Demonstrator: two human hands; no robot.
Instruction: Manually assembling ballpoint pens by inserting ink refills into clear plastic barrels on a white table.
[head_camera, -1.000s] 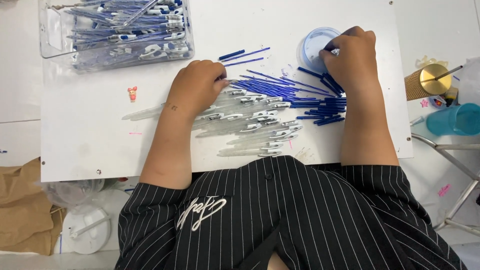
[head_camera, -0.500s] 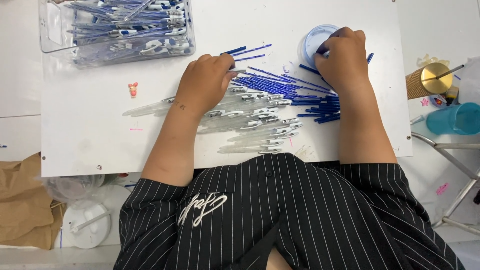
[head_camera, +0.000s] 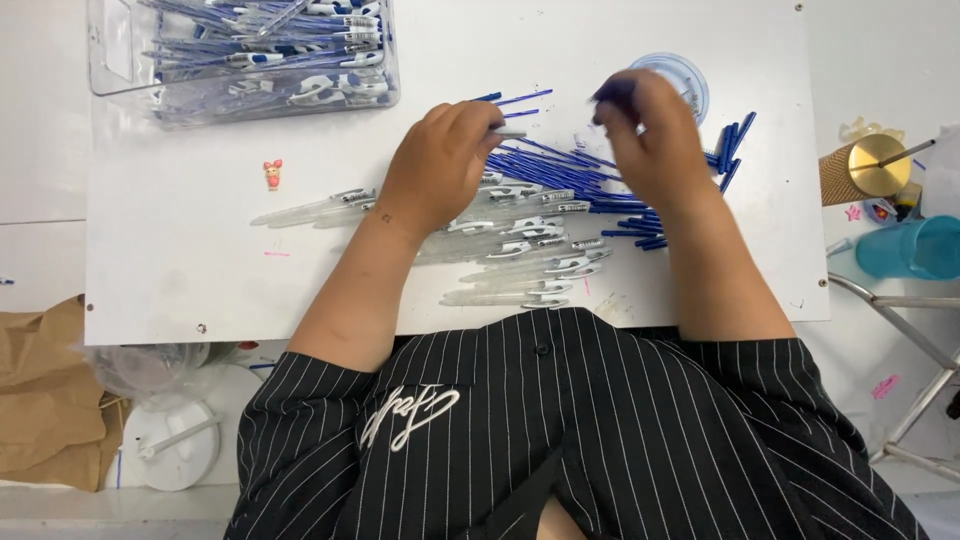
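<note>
1. At the far left, a crumpled brown paper bag (head_camera: 45, 400) lies below the white board (head_camera: 180, 250), beside a round white lid (head_camera: 170, 443); both sit where they did half a second ago.
2. A clear plastic box (head_camera: 245, 60) at the board's upper left holds finished blue-and-clear pens, unchanged. A small red figure sticker (head_camera: 272, 173) lies below it.
3. A row of clear pen barrels (head_camera: 520, 250) spreads across the board's middle, some reaching out to the left of the wrist.
4. The left hand (head_camera: 440, 165) has lifted slightly from the barrels and moved toward the centre. Its fingers are curled, pinching one clear barrel (head_camera: 508, 132) whose tip points right.
5. A pile of blue ink refills (head_camera: 560, 165) lies between and beneath both hands, touching the barrels.
6. The right hand (head_camera: 650, 140) has come away from the round clear tub (head_camera: 690, 75) toward the left hand and is blurred by motion. Its fingers are bunched near something dark blue at the fingertips, but the blur hides whether they grip it.
7. More blue refills (head_camera: 730, 145) now show to the right of that hand.
8. At the far right stand a gold-lidded cup (head_camera: 870, 170) and a teal cup (head_camera: 910, 248), off the board.
</note>
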